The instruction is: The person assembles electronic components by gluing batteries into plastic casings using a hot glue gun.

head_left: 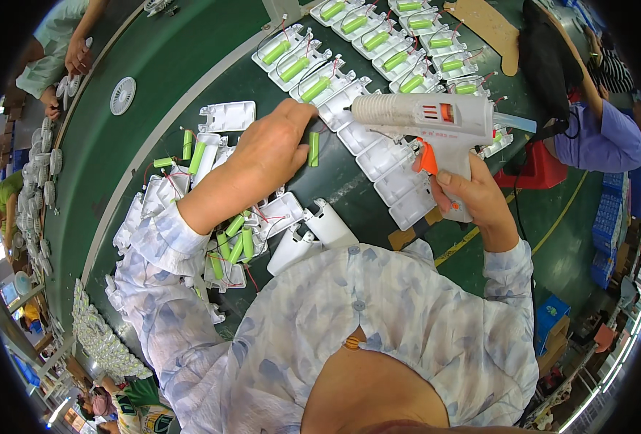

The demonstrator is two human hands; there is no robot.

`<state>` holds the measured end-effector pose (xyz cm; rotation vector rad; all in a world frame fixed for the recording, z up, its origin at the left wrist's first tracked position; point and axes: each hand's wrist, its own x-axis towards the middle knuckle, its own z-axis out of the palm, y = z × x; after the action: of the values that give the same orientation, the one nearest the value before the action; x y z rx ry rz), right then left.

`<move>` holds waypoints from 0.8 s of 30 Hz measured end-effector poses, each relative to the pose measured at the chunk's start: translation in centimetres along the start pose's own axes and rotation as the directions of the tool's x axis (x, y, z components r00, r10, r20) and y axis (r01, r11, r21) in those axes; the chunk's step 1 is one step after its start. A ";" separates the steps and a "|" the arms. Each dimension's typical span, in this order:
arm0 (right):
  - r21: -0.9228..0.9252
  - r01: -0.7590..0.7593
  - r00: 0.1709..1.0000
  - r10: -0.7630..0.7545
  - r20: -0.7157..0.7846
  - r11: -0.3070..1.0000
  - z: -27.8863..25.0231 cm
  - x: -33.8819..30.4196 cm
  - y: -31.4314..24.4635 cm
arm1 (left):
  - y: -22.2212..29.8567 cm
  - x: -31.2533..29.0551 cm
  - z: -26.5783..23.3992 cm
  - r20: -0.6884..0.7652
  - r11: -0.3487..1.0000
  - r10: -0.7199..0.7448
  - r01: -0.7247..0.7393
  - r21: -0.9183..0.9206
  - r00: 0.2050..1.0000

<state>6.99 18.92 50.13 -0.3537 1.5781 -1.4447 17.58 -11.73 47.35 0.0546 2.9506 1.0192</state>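
My right hand (472,192) is wrapped round the grip of a white hot glue gun (450,116) with an orange trigger. Its nozzle points left over a row of white plastic housings (378,155), and a translucent glue stick sticks out of its back. My left hand (280,141) has its fingers curled and closed beside a green cylindrical battery (314,149); what the fingertips grip is hidden. Just beyond that hand lies a housing with a green battery (315,89) and thin wires in it. Under my left forearm is a pile of loose batteries (235,246) and housings.
Several rows of housings with batteries (378,40) cover the far part of the green table (183,65). A white round part (123,96) lies at the left. Co-workers sit at both sides; one wears a purple sleeve (610,137). A red stool (545,170) stands at the right.
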 end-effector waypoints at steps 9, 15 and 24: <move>-0.075 -0.017 1.000 0.016 -0.012 0.997 0.7 -0.2 -0.2 | 1.9 -0.3 0.8 0.097 0.975 0.075 -0.094 0.202 0.992; -0.045 -0.007 0.999 0.006 -0.031 0.999 0.2 -0.4 0.0 | 1.0 0.2 1.9 0.063 0.946 0.047 -0.065 0.319 0.997; 0.093 0.046 0.998 -0.043 -0.037 0.995 0.1 -0.6 0.8 | -0.1 1.0 1.3 0.020 0.968 0.089 -0.091 0.235 0.996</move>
<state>7.66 19.58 49.66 -0.3116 1.5326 -1.5610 16.64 -10.98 46.27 0.1982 3.0695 0.6668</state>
